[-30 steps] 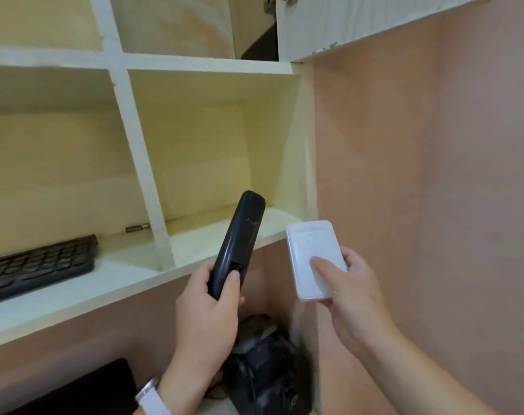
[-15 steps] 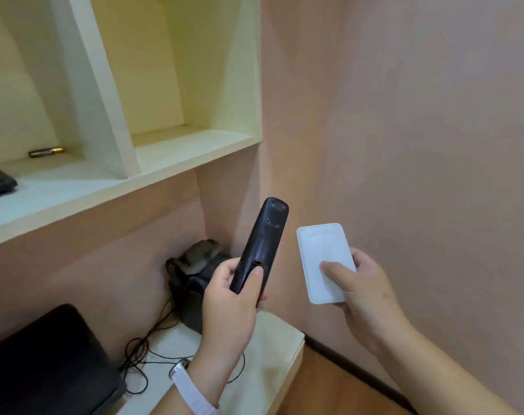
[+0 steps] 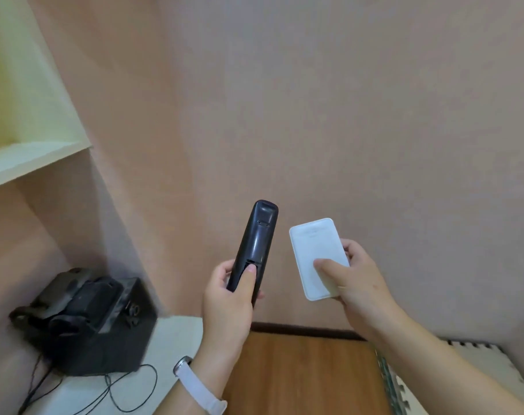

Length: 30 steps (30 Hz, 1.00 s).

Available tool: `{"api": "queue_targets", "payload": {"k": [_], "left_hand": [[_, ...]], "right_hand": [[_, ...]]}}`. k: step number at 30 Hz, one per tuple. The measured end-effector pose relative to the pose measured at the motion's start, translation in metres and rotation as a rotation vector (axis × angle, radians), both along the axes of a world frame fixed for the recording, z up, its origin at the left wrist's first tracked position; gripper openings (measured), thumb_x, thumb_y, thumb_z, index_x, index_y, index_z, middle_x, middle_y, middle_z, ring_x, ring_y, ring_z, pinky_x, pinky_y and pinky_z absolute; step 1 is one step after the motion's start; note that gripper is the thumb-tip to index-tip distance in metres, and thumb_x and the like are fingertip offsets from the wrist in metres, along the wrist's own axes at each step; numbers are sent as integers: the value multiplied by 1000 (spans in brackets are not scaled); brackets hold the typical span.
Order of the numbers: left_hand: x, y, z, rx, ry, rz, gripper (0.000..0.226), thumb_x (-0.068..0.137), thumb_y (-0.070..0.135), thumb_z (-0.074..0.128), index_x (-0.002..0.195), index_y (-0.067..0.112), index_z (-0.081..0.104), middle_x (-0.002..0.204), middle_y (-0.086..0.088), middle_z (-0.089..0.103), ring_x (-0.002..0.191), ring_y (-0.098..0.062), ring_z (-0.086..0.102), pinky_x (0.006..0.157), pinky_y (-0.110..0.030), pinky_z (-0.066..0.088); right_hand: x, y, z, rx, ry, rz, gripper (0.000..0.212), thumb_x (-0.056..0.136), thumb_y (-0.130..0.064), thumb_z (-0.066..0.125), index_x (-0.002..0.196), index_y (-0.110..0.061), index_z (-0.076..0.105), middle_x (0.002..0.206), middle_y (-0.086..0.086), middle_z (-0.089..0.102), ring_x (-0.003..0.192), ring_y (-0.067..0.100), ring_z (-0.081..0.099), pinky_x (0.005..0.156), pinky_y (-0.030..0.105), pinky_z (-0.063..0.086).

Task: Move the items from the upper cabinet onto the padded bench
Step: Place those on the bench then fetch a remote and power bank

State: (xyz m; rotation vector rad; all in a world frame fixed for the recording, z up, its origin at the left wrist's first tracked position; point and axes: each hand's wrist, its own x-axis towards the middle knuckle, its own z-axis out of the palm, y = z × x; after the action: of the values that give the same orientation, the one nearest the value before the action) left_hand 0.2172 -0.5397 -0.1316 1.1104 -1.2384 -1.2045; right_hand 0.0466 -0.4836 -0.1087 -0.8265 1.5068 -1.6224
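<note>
My left hand (image 3: 229, 298) grips a black remote control (image 3: 254, 245) by its lower end, back side toward me, pointing up. My right hand (image 3: 356, 283) holds a flat white power bank (image 3: 314, 250) with the thumb pressed on its face. Both are held out in front of a pink wall, side by side and not touching. The cream cabinet shelf (image 3: 30, 157) shows only at the upper left. A pale padded surface (image 3: 476, 369), perhaps the bench, peeks in at the lower right, partly behind my right forearm.
A black device (image 3: 87, 319) with trailing black cables (image 3: 126, 390) sits on a white desk (image 3: 177, 333) at the lower left. Brown wooden floor (image 3: 302, 372) lies between the desk and the padded surface. The pink wall (image 3: 344, 115) is close ahead.
My view has swung right and down, away from the cabinet; the keyboard and shelves have left the frame. Both hands keep their items, and the floor and padded surface have come into sight.
</note>
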Motion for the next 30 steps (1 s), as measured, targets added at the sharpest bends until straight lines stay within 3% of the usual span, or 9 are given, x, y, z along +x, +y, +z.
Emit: {"api": "queue_targets", "payload": {"k": [5, 11, 19, 23, 26, 30], "left_hand": [[-92, 50, 4, -10, 7, -187, 9, 93, 27, 61, 100, 22, 62, 85, -3, 71, 65, -22, 71, 56, -34, 50], [-203, 146, 9, -9, 13, -457, 7, 94, 21, 61, 101, 19, 63, 84, -3, 71, 64, -18, 69, 55, -29, 52], [-318, 281, 2, -17, -33, -693, 8, 95, 18, 60, 102, 16, 62, 84, -9, 69, 60, -15, 67, 53, -27, 52], [-366, 341, -2, -19, -55, -826, 10, 94, 19, 60, 103, 14, 61, 82, -9, 68, 62, -17, 66, 58, -34, 52], [-394, 377, -4, -12, -66, -921, 9, 94, 20, 60, 102, 16, 61, 81, -5, 69, 64, -20, 67, 62, -40, 54], [-430, 410, -7, -22, -67, -1019, 6, 94, 20, 60, 100, 18, 61, 81, -6, 68, 63, -19, 65, 58, -37, 49]], "right_hand": [[-72, 85, 2, 4, -6, -188, 41, 64, -23, 66, 104, -21, 58, 98, 1, 68, 82, 20, 66, 67, 39, 54], [-162, 211, -3, -30, -23, -390, 26, 85, -4, 65, 106, -18, 57, 100, 5, 66, 81, 21, 64, 62, 34, 50], [-239, 373, -14, -31, -44, -611, 37, 66, -20, 66, 103, -21, 58, 97, 2, 68, 84, 22, 65, 68, 38, 52], [-269, 445, -18, -27, -56, -745, 40, 65, -23, 66, 104, -22, 58, 102, 3, 67, 87, 23, 65, 61, 30, 49], [-286, 488, -22, -26, -81, -838, 39, 66, -23, 67, 104, -23, 58, 102, 5, 66, 88, 26, 65, 58, 30, 47], [-307, 526, -27, -40, -80, -965, 29, 82, -9, 67, 105, -21, 58, 104, 6, 66, 96, 30, 65, 70, 39, 52]]}}
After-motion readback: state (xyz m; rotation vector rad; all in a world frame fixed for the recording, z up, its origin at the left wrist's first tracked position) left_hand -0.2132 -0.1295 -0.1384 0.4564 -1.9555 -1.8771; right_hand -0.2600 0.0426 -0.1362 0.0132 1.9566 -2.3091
